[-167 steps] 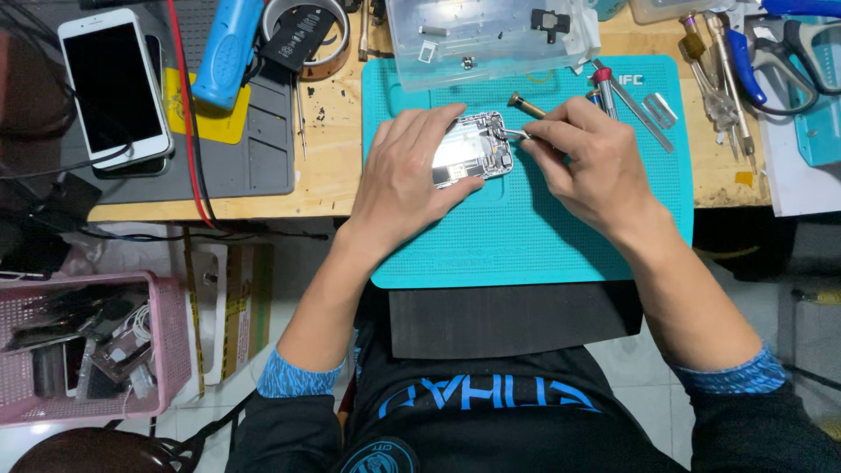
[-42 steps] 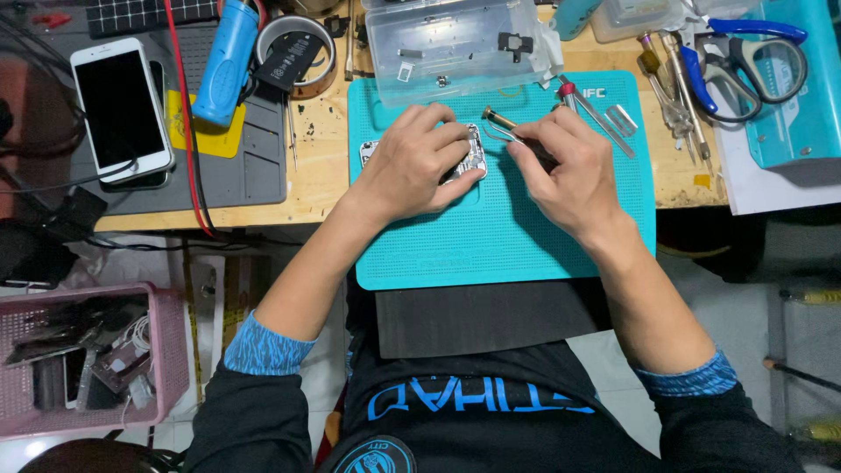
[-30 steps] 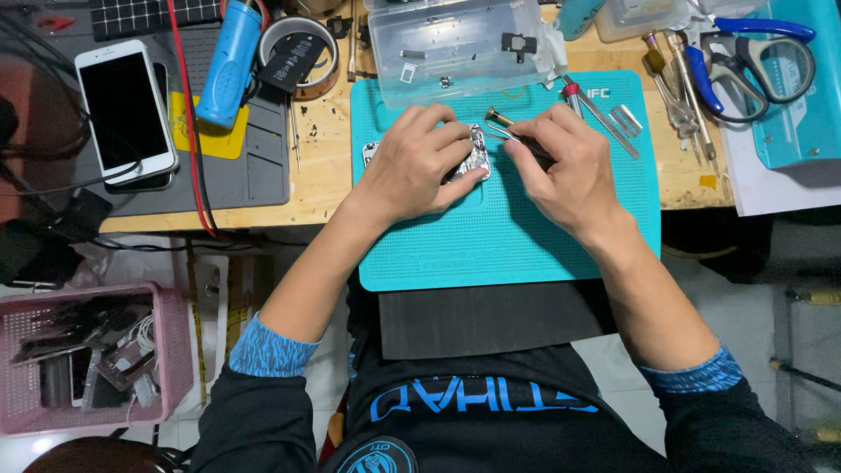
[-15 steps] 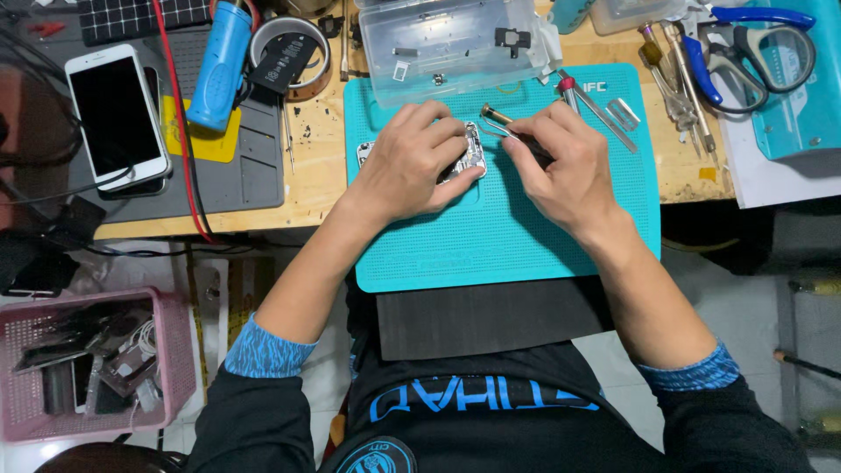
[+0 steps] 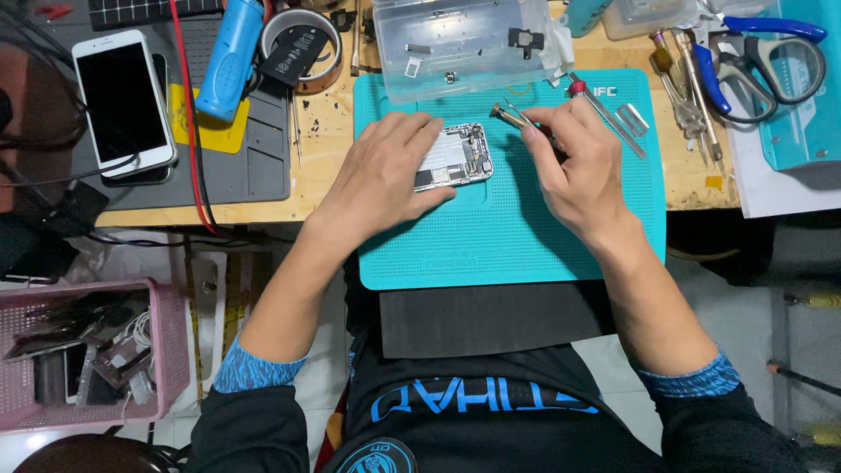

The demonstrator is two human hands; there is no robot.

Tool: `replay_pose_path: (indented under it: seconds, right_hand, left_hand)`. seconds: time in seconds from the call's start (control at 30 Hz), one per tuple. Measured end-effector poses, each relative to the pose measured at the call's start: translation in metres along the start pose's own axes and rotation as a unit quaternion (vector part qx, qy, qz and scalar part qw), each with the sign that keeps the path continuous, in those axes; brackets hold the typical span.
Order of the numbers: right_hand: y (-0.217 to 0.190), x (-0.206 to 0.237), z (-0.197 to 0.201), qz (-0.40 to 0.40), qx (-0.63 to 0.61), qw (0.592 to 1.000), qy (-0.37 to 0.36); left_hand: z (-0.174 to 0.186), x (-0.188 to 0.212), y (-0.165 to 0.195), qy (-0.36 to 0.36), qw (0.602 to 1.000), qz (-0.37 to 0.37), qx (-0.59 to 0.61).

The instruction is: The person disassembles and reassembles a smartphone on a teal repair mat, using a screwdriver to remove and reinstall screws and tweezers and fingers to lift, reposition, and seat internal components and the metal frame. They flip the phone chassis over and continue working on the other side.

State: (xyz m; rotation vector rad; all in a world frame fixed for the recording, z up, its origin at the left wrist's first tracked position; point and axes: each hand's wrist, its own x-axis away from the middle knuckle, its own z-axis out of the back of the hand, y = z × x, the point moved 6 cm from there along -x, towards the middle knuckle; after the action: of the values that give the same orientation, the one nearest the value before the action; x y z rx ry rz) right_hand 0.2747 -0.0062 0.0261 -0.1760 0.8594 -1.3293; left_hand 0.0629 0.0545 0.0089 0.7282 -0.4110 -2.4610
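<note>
- While the opened phone body (image 5: 454, 157) lies on the teal work mat (image 5: 526, 245), near its upper edge, it is pinned flat under the spread fingers of the left hand (image 5: 385, 175).
- Tweezers (image 5: 517, 118) are pinched narrowly in the right hand (image 5: 574, 166), their tips just beside the phone body's upper right corner.
- A clear parts tray (image 5: 464, 44) is seen beyond the mat, a white phone (image 5: 123, 101) far left, scissors (image 5: 771, 52) far right.

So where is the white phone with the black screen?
In the head view, the white phone lies face up at the far left of the bench, on a grey mat, left of the blue tube and away from both hands.
</note>
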Motion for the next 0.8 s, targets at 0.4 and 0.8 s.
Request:
replay_pose_path:
  seconds: [0.4, 0.8]
  right_hand:
    - [0.012, 0.003, 0.016, -0.053, -0.048, 0.996, 0.053]
    - [0.021, 0.01, -0.011, -0.194, -0.319, 0.927, -0.036]
  left_hand:
    - [0.001, -0.01, 0.009, -0.011, 0.998, 0.035, 0.05]
    - [-0.004, -0.02, 0.009, 0.078, 0.964, 0.181, 0.176]
